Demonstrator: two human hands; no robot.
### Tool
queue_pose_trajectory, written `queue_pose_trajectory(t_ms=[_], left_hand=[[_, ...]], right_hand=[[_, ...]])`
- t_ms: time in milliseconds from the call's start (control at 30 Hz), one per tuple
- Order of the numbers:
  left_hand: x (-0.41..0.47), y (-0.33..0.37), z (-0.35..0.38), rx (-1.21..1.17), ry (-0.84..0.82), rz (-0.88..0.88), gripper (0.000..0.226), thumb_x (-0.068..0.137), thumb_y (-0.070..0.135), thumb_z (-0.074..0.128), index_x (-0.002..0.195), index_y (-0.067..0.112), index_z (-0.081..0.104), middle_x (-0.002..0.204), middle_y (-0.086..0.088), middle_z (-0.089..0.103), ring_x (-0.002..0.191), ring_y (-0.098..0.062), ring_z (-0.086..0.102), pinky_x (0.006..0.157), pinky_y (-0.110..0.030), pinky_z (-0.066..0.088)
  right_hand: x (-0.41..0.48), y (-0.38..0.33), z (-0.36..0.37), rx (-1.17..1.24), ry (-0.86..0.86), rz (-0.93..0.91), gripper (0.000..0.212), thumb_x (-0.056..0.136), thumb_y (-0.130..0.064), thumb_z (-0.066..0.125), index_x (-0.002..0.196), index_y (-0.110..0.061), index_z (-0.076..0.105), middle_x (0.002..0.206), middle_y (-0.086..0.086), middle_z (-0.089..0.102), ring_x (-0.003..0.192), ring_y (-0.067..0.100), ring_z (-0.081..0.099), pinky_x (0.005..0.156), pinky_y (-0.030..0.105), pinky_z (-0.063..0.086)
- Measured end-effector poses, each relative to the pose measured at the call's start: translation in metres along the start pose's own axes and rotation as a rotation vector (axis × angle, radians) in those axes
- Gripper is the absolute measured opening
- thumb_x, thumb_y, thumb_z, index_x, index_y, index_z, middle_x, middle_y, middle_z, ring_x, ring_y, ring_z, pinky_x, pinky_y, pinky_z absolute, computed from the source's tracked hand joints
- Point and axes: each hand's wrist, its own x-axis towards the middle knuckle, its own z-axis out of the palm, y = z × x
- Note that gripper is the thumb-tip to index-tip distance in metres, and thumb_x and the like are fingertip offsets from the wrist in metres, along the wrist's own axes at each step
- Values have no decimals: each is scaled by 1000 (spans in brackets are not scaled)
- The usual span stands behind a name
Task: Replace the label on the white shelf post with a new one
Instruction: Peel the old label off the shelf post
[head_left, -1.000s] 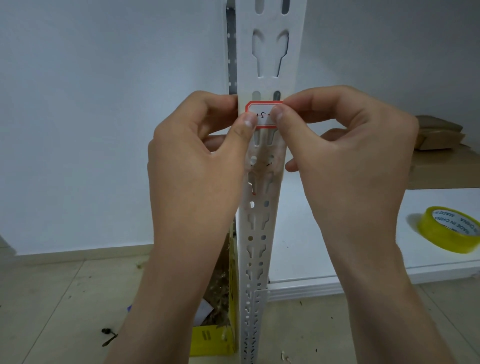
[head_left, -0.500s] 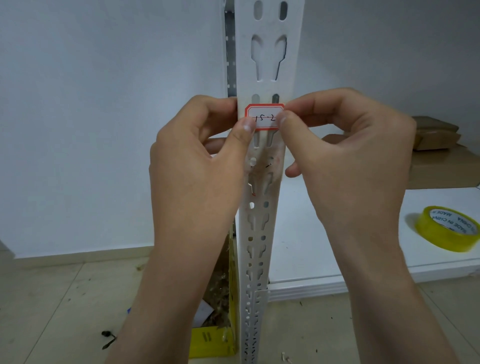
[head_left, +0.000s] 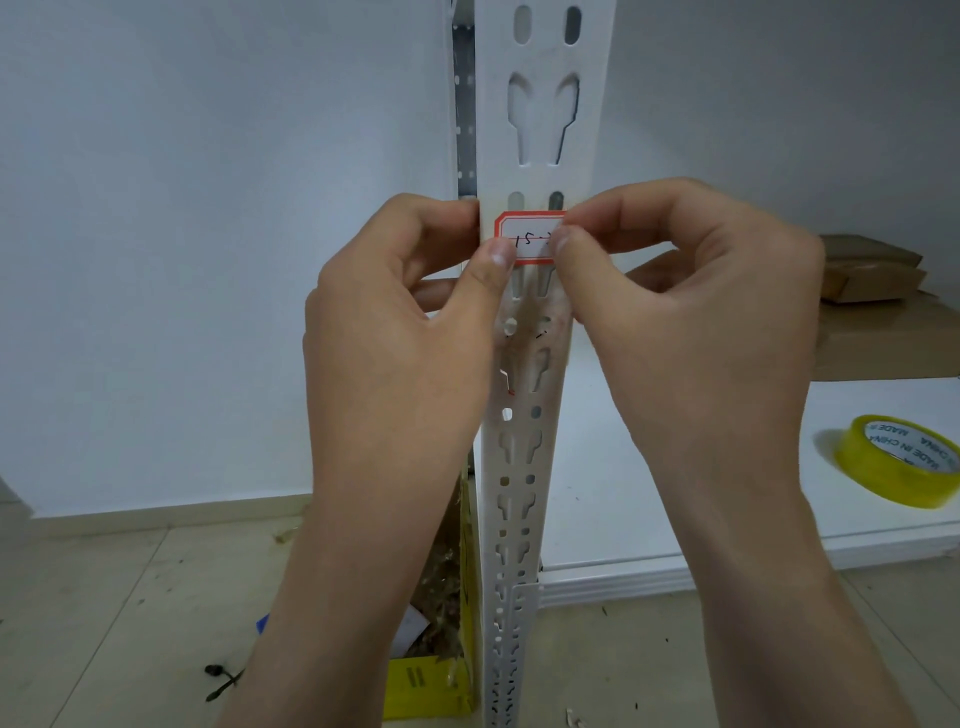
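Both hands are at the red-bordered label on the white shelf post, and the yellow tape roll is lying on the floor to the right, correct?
Not quite. The yellow tape roll lies on the white shelf board, not the floor; the head view shows it. The rest holds: left hand and right hand are at the red-bordered label on the white shelf post.

Both forearms come up from below the label (head_left: 527, 236), bare, backs of the hands toward the camera.

The left hand (head_left: 405, 322) sits left of the label. Its fingers are curled, knuckles level with the label's left edge. The thumb points up, its tip pressing the label's lower-left corner.

The right hand (head_left: 691, 312) sits right of the label. Index fingertip above and thumb tip below pinch the label's right edge. The other fingers are curled under, further right.
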Motion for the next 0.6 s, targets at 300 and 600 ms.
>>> queue_pose_trajectory(t_ms=[300, 600], left_hand=[[0, 1, 0, -8, -9, 8, 18, 97, 30, 71, 95, 46, 62, 91, 33, 71, 88, 13, 71, 77, -25, 64], [-1, 1, 0, -12, -3, 11, 17, 98, 28, 70, 96, 44, 63, 94, 31, 72, 89, 11, 72, 78, -28, 64]], right_hand=[[0, 1, -2, 28, 36, -11, 3, 88, -30, 75, 92, -30, 75, 82, -19, 73, 61, 8, 69, 59, 23, 57], [0, 2, -2, 16, 0, -9, 3, 90, -32, 74, 93, -33, 75, 84, -18, 73, 60, 8, 68, 61, 25, 58]])
